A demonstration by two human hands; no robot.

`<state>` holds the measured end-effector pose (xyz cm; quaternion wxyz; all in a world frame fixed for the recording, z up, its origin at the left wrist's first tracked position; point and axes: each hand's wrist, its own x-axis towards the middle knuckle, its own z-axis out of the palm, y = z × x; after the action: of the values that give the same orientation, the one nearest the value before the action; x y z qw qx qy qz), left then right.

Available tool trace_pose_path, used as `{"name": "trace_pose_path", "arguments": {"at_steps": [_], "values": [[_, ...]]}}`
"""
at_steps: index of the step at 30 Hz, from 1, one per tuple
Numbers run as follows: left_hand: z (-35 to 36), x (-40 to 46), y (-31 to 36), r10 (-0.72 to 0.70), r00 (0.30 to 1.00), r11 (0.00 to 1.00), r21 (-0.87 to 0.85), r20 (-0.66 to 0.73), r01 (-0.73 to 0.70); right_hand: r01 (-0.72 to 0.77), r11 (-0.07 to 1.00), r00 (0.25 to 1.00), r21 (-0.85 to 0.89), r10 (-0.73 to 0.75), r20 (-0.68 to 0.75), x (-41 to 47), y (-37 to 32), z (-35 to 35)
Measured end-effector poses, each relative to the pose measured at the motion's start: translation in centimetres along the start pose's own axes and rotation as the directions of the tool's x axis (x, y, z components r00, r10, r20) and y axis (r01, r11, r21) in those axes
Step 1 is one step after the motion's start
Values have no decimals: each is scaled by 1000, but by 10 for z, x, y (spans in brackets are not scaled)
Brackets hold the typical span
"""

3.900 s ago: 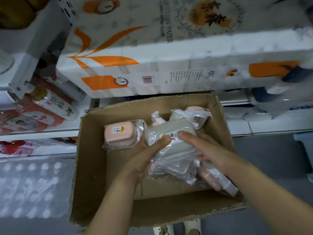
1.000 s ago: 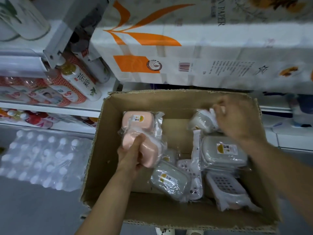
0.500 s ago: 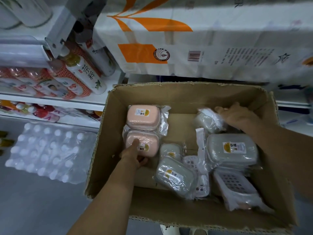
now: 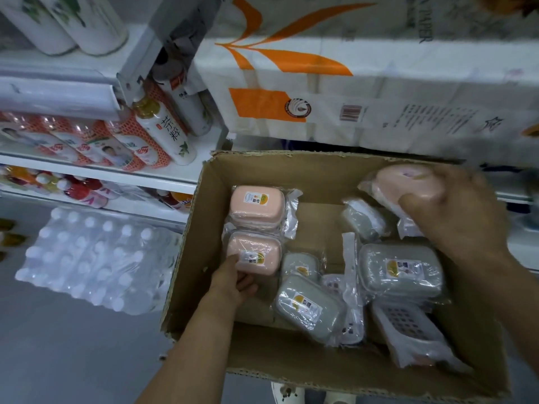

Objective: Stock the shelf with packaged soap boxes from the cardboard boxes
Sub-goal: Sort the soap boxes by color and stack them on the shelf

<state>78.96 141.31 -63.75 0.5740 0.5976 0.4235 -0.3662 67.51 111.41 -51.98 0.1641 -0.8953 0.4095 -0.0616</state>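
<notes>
An open cardboard box (image 4: 204,228) holds several plastic-wrapped soap boxes. Two pink ones lie side by side along its left wall: the far pink box (image 4: 256,207) and the near pink box (image 4: 255,255). My left hand (image 4: 233,282) grips the near pink box at its front edge, thumb on top. My right hand (image 4: 455,211) holds a third pink wrapped box (image 4: 402,182) above the box's far right corner. Grey soap boxes lie in the middle (image 4: 306,306) and on the right (image 4: 401,269).
White shelves (image 4: 163,176) on the left carry bottles (image 4: 163,129) and red packs. Large packs of toilet paper (image 4: 364,91) sit on the shelf behind the box. A shrink-wrapped pack of water bottles (image 4: 90,258) lies on the grey floor at left.
My right hand has lifted a pink wrapped soap box out of the far right corner. My left hand stays on the near pink box, which now lies flat beside the far one.
</notes>
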Motion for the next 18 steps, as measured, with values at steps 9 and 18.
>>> {"name": "trace_pose_path", "arguments": {"at_steps": [9, 18], "values": [[-22, 12, -14, -46, 998, 989, -136, 37, 50, 590, 711, 596, 382, -703, 388, -63, -111, 113], [-24, -4, -6, -10, 998, 975, -221, 70, 25, 787, 610, 469, 96, -692, 549, -58, -130, 162]]}}
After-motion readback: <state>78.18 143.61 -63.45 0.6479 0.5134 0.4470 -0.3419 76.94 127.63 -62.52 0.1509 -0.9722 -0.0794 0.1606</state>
